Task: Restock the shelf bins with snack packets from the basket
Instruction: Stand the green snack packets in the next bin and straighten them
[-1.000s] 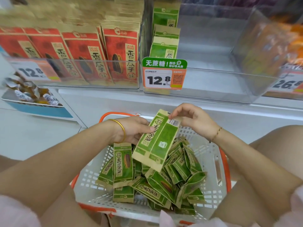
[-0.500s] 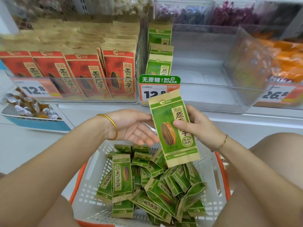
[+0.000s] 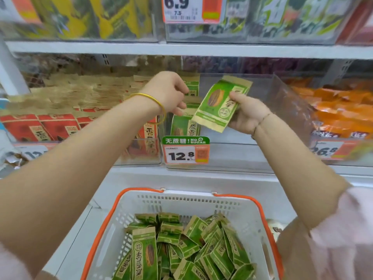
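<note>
Since half a second ago both hands have gone up from over the basket (image 3: 248, 201) to the shelf above the 12.8 price tag (image 3: 185, 151). Right hand (image 3: 249, 115) pinches the green sunflower-seed packet (image 3: 219, 105) near its right edge, thumb on the printed face, fingers behind. We note the packet is tilted, top leaning right, just above and right of the tag, at the mouth of the clear bin (image 3: 252, 156) and not yet set down. Left hand (image 3: 169, 93), above and slightly left of the tag, has its fingers curled at the tops of the standing green packets (image 3: 181, 126); whether it grips one or only steadies the row we cannot tell. Judgement: the step in hand is placement. We would first square the packet upright, face forward, then seat it against the standing row above the tag, bottom edge on the bin floor. We would let go only once it stands, the left hand keeping the row from toppling. Keep it out of the red packets (image 3: 58, 128) left of the tag. Many packets remain below the tag, so we judge the restock far from finished.
</note>
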